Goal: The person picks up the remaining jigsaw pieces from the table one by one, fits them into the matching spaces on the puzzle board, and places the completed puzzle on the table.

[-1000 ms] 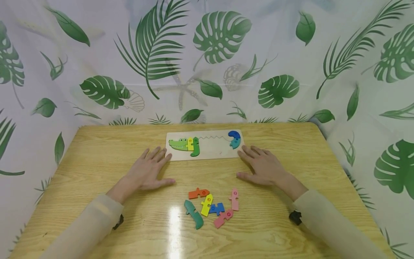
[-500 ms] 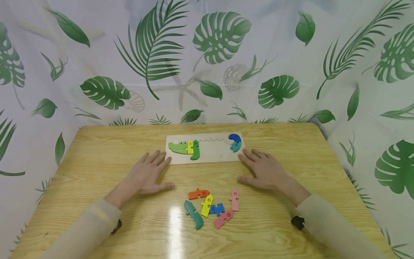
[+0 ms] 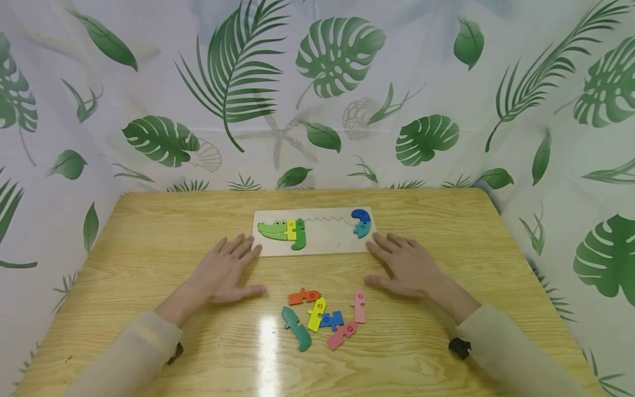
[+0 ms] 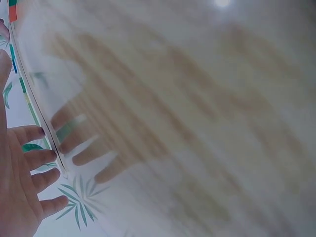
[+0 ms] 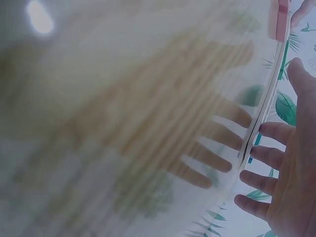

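From my end the desk [image 3: 397, 364] looks glossy, wood-grained, mirroring light at lower centre. I see a smooth, matt, pale wooden puzzle board [image 3: 328, 240] mid-frame, smooth painted-looking loose pieces [image 3: 316, 316] below it, creased cloth [image 3: 317, 110] across the top, and matt fabric sleeves [image 3: 130, 350] in the lower corners.

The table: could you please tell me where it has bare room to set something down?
The table is bare left of the left hand, right of the right hand, and between the puzzle board and the loose pieces; it is crowded where those pieces cluster.
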